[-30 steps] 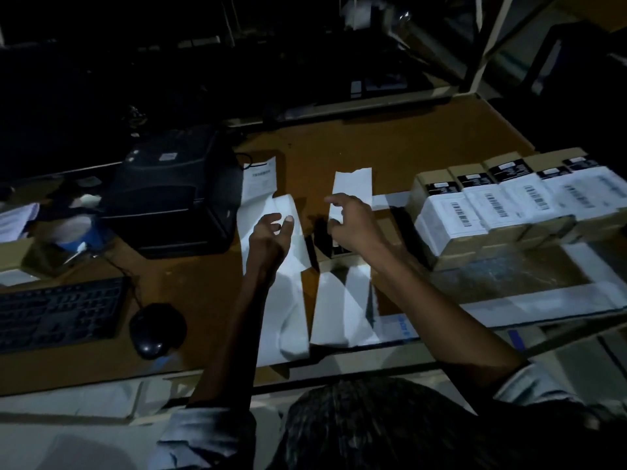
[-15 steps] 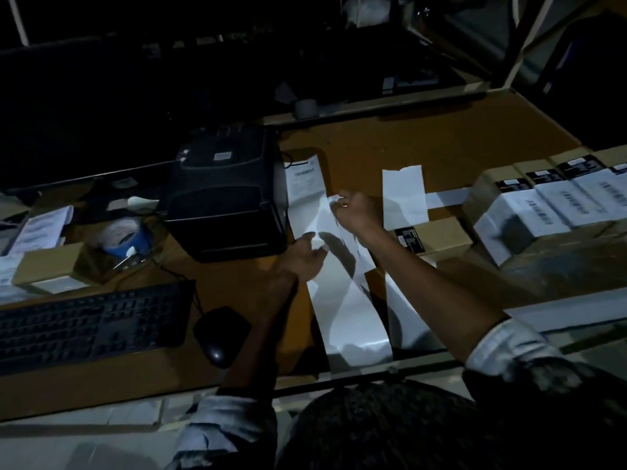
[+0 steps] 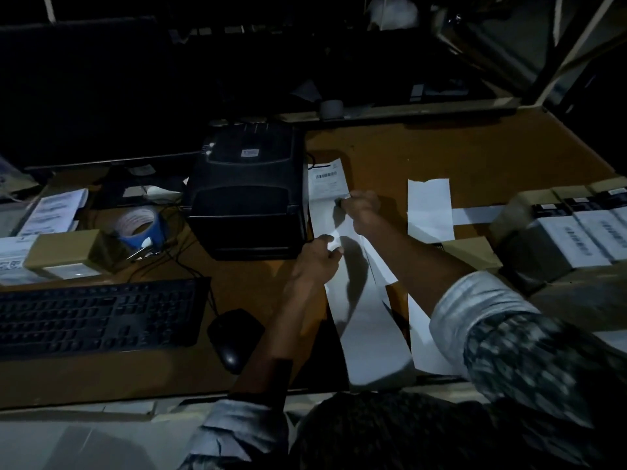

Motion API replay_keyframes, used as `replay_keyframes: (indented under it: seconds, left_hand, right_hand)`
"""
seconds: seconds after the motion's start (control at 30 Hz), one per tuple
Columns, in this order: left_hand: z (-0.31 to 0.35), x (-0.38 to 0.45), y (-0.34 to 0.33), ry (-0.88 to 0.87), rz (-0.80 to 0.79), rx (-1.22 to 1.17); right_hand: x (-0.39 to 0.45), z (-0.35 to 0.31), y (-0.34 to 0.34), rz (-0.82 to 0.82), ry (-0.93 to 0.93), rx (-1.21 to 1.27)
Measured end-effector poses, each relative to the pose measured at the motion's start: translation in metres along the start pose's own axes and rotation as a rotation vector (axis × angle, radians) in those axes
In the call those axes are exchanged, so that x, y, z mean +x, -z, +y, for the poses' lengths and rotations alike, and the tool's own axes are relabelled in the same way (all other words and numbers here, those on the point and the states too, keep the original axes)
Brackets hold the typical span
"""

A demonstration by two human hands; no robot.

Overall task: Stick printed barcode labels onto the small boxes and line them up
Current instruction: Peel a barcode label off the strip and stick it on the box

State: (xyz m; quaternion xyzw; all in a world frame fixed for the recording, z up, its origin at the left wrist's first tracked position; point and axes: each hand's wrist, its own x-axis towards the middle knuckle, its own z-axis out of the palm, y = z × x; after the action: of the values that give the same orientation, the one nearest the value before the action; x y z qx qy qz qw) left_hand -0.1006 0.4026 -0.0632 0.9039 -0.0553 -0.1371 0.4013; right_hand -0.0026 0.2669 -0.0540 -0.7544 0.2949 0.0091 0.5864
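A long white label strip (image 3: 368, 334) runs from the black label printer (image 3: 249, 195) toward the table's near edge. A printed barcode label (image 3: 327, 179) sits at the strip's far end. My right hand (image 3: 361, 212) pinches the edge of that label where it meets the strip. My left hand (image 3: 317, 261) grips the strip's left edge just below. A plain brown box (image 3: 470, 252) lies right of my right forearm. Labelled boxes (image 3: 573, 235) stand in a row at the right edge.
A second white backing strip (image 3: 429, 208) lies right of my hands. A keyboard (image 3: 98, 315) and mouse (image 3: 234, 335) are at the near left. A blue tape roll (image 3: 139, 223) and a brown box (image 3: 66, 257) sit left of the printer.
My right hand left the brown box and crossed left to the label strip by the printer. My left hand slid to the strip's edge. The view swung left.
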Motion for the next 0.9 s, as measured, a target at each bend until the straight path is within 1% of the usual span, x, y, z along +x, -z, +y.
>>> replay_keyframes:
  seconds: [0.07,0.17,0.27,0.33,0.43,0.53,0.6,0.8,0.9]
  left_hand:
    - [0.003,0.001,0.002,-0.023,0.038,0.009]
    - [0.014,0.002,0.007,-0.106,0.170,0.006]
    - [0.035,0.000,0.018,-0.251,0.310,-0.094]
    - [0.050,-0.001,0.027,-0.345,0.377,-0.130]
    - [0.066,0.001,0.032,-0.434,0.434,-0.173]
    - [0.073,0.007,0.029,-0.451,0.440,-0.199]
    - [0.078,0.009,0.026,-0.470,0.464,-0.197]
    - [0.088,0.006,0.019,-0.579,0.561,-0.081]
    - [0.089,0.006,0.017,-0.592,0.641,0.019]
  right_hand:
    - [-0.003,-0.001,0.003,-0.019,-0.026,0.128]
    - [-0.016,0.001,0.016,-0.090,-0.027,0.312]
    - [-0.032,0.010,0.031,-0.148,-0.005,0.442]
    - [-0.050,0.013,0.043,-0.177,0.016,0.509]
    - [-0.074,0.014,0.061,-0.244,0.112,0.528]
    - [-0.092,0.013,0.074,-0.298,0.237,0.550]
    - [-0.102,0.012,0.080,-0.327,0.279,0.548]
    - [-0.110,0.007,0.095,-0.356,0.385,0.482]
    - [-0.109,0.006,0.097,-0.370,0.427,0.431]
